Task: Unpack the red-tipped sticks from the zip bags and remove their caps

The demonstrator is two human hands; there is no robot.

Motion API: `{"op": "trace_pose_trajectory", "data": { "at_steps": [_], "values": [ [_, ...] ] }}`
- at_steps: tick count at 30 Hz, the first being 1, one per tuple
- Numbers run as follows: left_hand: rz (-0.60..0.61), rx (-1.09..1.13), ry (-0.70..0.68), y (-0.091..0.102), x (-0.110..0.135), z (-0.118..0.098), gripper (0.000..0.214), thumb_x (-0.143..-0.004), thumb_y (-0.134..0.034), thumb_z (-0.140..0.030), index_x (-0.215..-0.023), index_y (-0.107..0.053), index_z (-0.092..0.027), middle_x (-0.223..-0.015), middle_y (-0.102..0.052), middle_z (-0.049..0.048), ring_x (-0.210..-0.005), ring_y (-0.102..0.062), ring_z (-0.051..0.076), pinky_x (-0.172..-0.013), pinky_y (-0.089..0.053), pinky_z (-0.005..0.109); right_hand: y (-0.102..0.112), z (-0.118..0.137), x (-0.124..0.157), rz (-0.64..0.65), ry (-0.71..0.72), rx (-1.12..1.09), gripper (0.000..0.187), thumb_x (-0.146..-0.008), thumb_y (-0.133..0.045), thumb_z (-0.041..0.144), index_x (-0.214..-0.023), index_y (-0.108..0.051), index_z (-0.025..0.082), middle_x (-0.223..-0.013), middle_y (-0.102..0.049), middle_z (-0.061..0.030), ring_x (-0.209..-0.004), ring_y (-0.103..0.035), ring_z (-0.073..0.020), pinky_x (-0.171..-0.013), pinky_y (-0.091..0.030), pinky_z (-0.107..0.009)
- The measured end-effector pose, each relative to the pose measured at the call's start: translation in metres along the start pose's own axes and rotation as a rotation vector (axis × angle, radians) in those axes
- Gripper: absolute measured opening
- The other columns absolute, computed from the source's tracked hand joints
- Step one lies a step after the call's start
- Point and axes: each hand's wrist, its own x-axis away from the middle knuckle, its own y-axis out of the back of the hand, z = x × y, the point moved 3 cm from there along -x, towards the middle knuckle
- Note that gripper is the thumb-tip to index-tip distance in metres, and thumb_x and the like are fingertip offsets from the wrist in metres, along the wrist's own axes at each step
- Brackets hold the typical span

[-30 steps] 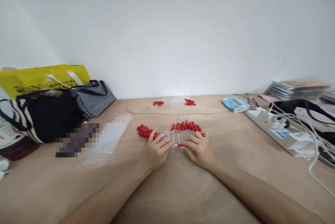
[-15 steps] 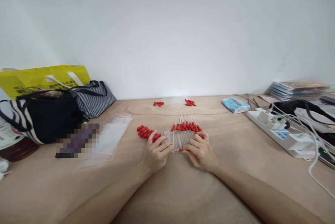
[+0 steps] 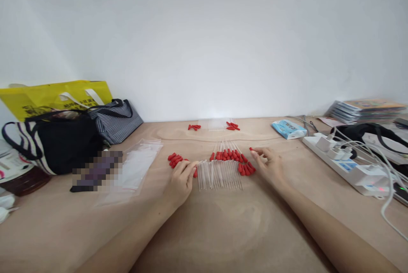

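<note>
A row of clear glass dropper tubes (image 3: 219,175) lies side by side before me. My left hand (image 3: 181,181) is at the row's left end, fingers together and bent over the tubes' upper ends; whatever is pinched there is hidden. Beneath and behind its fingers lie loose red rubber bulbs (image 3: 174,159). Off to the right, my right hand (image 3: 270,166) pinches a red rubber bulb (image 3: 251,149) at its fingertips; I cannot tell whether a tube is in it. Droppers with red bulbs fitted (image 3: 228,154) lie behind the row, and more red bulbs (image 3: 246,169) lie at its right end.
Farther back are small groups of red bulbs (image 3: 194,127) and a clear bag (image 3: 216,124). Plastic bags (image 3: 140,164) and dark bags (image 3: 68,143) occupy the left. A blue packet (image 3: 288,129), a white power strip (image 3: 338,164) with cables and stacked booklets (image 3: 366,111) are at right.
My hands have moved apart from over the glass tubes. The right went right and away with a red bulb; the left shifted left to the row's end. The tubes and right-hand bulbs are now uncovered.
</note>
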Motion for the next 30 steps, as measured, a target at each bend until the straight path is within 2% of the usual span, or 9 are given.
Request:
{"op": "trace_pose_trajectory", "data": {
  "at_steps": [3,6,10,15,23,30],
  "values": [
    [0.047,0.068,0.076,-0.005,-0.008,-0.005,0.033,-0.087,-0.030,-0.017,-0.115,-0.048,-0.017,-0.082,-0.057,0.0047,-0.078,-0.055,0.015,-0.072,-0.047,0.028,-0.001,-0.017,-0.006,0.084,-0.240,0.075,0.033,-0.077,-0.044,0.048,-0.083,-0.065,0.023,-0.077,-0.065,-0.0018,-0.070,-0.056,-0.0185,-0.070,-0.033,-0.031],
    [0.108,0.152,0.099,-0.013,-0.019,-0.014,0.031,-0.084,-0.032,-0.013,-0.109,-0.051,-0.018,-0.082,-0.059,0.0038,-0.075,-0.057,0.014,-0.069,-0.048,0.027,-0.005,-0.026,-0.008,0.232,-0.348,0.139,0.031,-0.075,-0.047,0.048,-0.076,-0.066,0.024,-0.071,-0.066,-0.0006,-0.070,-0.059,-0.0196,-0.067,-0.034,-0.031],
    [0.224,0.194,0.116,-0.031,-0.035,-0.030,0.024,-0.074,-0.042,-0.007,-0.083,-0.061,-0.017,-0.075,-0.062,0.0028,-0.064,-0.057,0.013,-0.061,-0.047,0.025,-0.011,-0.026,-0.006,0.301,-0.347,0.174,0.031,-0.072,-0.049,0.050,-0.073,-0.066,0.025,-0.072,-0.068,-0.0007,-0.074,-0.060,-0.0211,-0.067,-0.036,-0.031],
    [0.412,0.094,0.193,-0.055,-0.047,-0.047,0.022,-0.065,-0.047,-0.004,-0.076,-0.061,-0.017,-0.068,-0.061,0.0017,-0.064,-0.058,0.016,-0.062,-0.047,0.027,-0.012,-0.022,-0.006,0.359,-0.333,0.238,0.035,-0.073,-0.046,0.053,-0.067,-0.066,0.026,-0.070,-0.068,-0.0008,-0.075,-0.061,-0.0234,-0.071,-0.036,-0.035],
    [0.461,-0.003,0.198,-0.072,-0.051,-0.054,0.014,-0.065,-0.047,-0.005,-0.068,-0.055,-0.016,-0.074,-0.056,0.0067,-0.072,-0.059,0.021,-0.063,-0.047,0.032,-0.013,-0.025,-0.007,0.372,-0.313,0.287,0.036,-0.079,-0.040,0.049,-0.072,-0.068,0.028,-0.071,-0.067,-0.0025,-0.079,-0.061,-0.0251,-0.074,-0.035,-0.038],
    [0.475,-0.059,0.208,-0.075,-0.050,-0.055,0.013,-0.070,-0.045,-0.006,-0.074,-0.054,-0.015,-0.084,-0.053,0.0087,-0.075,-0.058,0.021,-0.063,-0.046,0.031,-0.014,-0.019,-0.004,0.358,-0.298,0.286,0.037,-0.079,-0.041,0.047,-0.064,-0.066,0.024,-0.066,-0.066,-0.0022,-0.076,-0.060,-0.0227,-0.073,-0.035,-0.035]
  ]
}}
